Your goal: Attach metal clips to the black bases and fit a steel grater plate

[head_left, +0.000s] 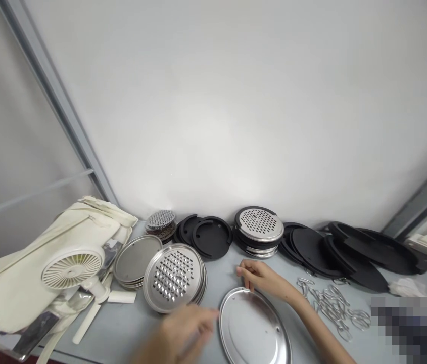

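Observation:
My left hand [185, 331] is smeared by motion at the bottom middle, between a stack of grater discs and a round metal plate; its grip does not show. My right hand [262, 279] is above the far rim of that shiny round metal plate [253, 328], its fingers loosely bent and a little apart, with nothing seen in them. Some of its fingertips are at the rim; whether they touch it I cannot tell. The stacked grater discs [173, 278], silver with raised holes, lie left of the plate. Behind them is a stack of plain metal discs [137, 259].
Along the wall stand black round trays [212, 237], a black-rimmed grater stack [261, 225], small graters [160, 219] and larger black discs [315, 250]. Wire loops [332, 306] lie on the right. At left are a white fan [73, 268] and a cream-coloured bag [46, 242].

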